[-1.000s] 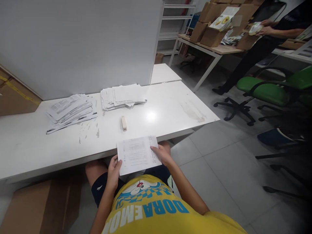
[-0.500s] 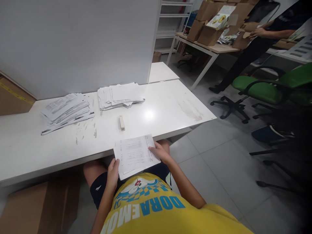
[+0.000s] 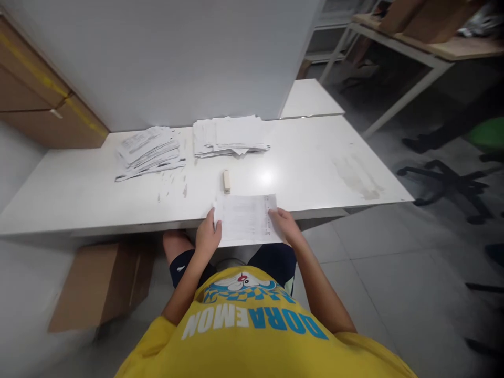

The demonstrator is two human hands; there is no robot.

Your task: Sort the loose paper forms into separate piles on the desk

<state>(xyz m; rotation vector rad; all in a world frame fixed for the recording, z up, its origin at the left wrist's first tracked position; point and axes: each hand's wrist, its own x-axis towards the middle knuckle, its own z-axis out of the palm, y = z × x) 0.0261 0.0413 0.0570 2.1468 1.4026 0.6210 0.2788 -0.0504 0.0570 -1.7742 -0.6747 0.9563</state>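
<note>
Now 2 hands, left hand (image 3: 207,237) & right hand (image 3: 285,226), gripping sheet (image 3: 246,219) (printed), by stapler (image 3: 227,181)

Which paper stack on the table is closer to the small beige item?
The neater stack on the view's right, directly behind the small beige item. The other stack is fanned out, further left.
</note>
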